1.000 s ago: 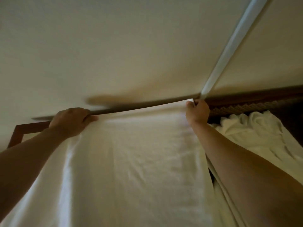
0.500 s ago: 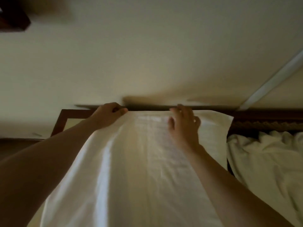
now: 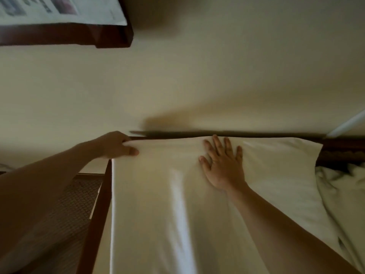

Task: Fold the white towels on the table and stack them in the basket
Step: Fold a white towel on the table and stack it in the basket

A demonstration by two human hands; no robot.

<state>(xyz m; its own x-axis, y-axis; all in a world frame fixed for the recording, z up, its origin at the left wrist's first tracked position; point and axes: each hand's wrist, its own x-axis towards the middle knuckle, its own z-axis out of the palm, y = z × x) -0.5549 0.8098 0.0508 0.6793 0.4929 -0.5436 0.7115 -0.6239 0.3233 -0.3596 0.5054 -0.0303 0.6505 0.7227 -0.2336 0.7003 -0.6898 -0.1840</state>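
The towel point(image 3: 177, 194) is now spread on the table point(image 3: 92, 224), reaching its far edge. Its far left corner is pinched by the left hand point(image 3: 114, 144). The far right corner has been released, and the right hand point(image 3: 223, 165) is pressed flat, fingers spread; smoothing is probably beginning.

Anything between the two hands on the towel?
Head view: only bare towel between the left hand, gripping its far corner, and the right hand, flat on it.

hands point(image 3: 223, 164) spread towel point(image 3: 167, 204) flat
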